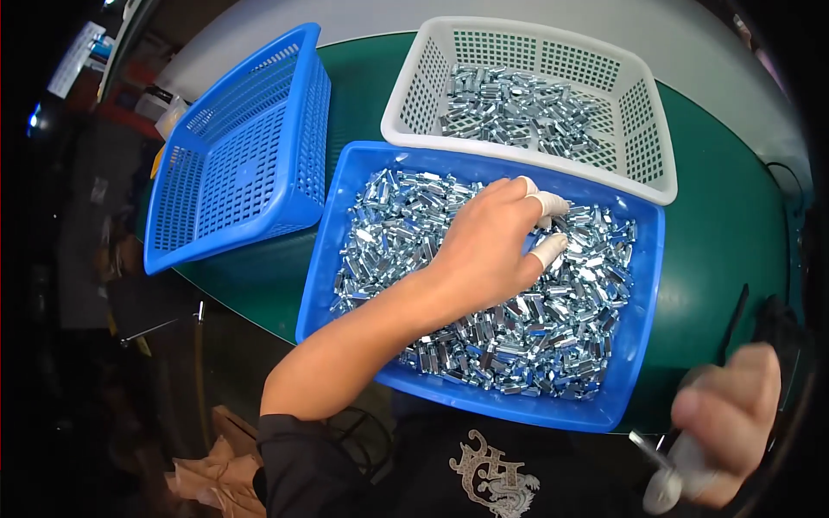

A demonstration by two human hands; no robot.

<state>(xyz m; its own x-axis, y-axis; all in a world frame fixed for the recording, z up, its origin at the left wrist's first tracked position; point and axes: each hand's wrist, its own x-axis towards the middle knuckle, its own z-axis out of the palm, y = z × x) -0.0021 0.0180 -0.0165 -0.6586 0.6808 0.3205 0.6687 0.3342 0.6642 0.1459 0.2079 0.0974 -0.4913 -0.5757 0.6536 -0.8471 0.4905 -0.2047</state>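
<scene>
Blurred at the lower right edge, closest to the lens, the right hand [728,420] is curling closed around a small pale, metallic tool-like object [669,479], too smeared to identify. Over the blue tray [321,259], the left hand [488,250] is reaching palm down into the heap of shiny metal parts [484,293], its white-capped fingertips [549,250] bent together as if pinching among them; whether a part is actually held between them I cannot tell. That tray is sitting right in front of the person on the green worktop [730,250], probably so both hands can get at the pile easily. Touching its far rim, a white perforated basket [643,121] is holding a smaller layer of similar parts [518,108]. A blue perforated basket [242,147] is lying tilted just to the left, with nothing showing inside it, overhanging the worktop's edge.
</scene>
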